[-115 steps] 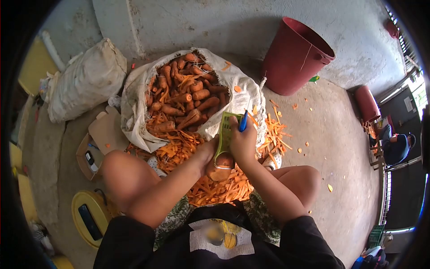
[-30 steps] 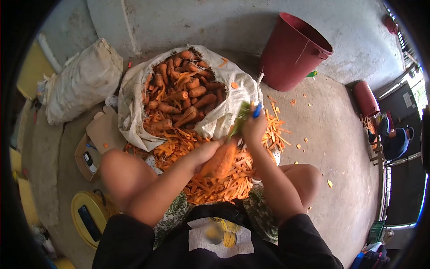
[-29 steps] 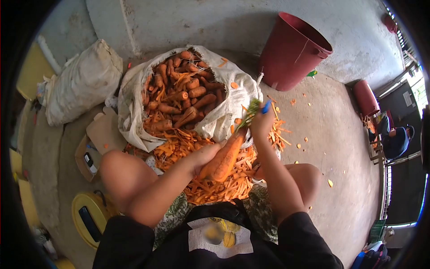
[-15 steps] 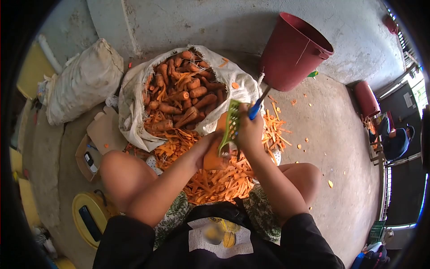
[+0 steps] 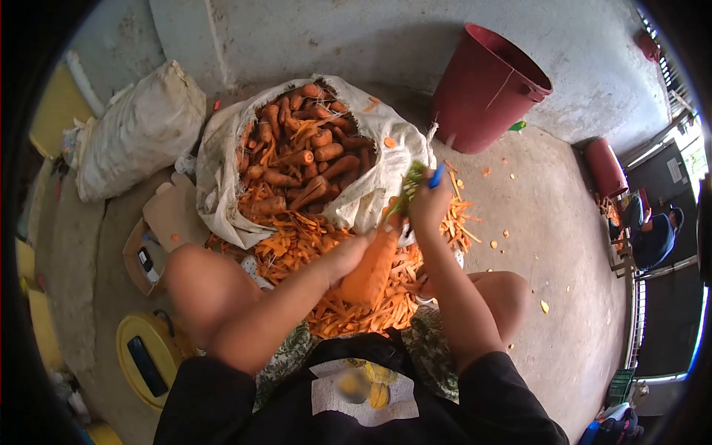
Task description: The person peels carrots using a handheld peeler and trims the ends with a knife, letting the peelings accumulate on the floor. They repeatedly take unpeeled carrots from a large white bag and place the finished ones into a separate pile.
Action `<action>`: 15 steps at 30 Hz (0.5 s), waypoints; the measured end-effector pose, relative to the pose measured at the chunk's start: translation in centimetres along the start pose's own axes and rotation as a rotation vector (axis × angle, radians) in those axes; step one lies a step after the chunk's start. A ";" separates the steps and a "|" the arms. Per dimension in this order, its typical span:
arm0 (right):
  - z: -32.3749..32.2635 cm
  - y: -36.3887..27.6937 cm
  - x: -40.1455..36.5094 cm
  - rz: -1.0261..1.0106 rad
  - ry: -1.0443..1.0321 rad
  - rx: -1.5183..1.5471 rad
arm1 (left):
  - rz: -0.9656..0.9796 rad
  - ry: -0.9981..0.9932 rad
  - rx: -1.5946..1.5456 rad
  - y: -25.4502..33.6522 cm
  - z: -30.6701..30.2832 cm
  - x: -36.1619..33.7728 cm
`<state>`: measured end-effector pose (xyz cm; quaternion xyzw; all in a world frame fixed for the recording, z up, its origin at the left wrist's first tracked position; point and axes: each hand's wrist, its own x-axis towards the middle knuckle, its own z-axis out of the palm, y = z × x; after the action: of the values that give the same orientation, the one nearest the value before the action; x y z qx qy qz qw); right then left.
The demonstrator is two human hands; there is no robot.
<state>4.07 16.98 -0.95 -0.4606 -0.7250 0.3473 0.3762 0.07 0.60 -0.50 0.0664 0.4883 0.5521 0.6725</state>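
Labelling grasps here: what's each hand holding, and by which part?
Left hand: a large carrot, by its side. Right hand: a green peeler; which part is too blurred to tell.

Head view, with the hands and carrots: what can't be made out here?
Edge of the green slotted peeler: head view, blurred.
Some fingers of the left hand: head view, behind the large orange carrot.
Contents of the off-white woven sack at left: head view, hidden by its cloth.
Bottom of the large red bucket: head view, hidden by its wall.
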 end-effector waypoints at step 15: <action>-1.2 -3.8 -3.5 0.155 -0.331 0.464 | 0.117 0.011 -0.219 0.8 -2.6 1.8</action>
<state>4.57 12.60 2.07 -0.3535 -0.6402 0.6019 0.3207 -2.49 1.22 -2.40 0.0180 0.4240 0.6408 0.6398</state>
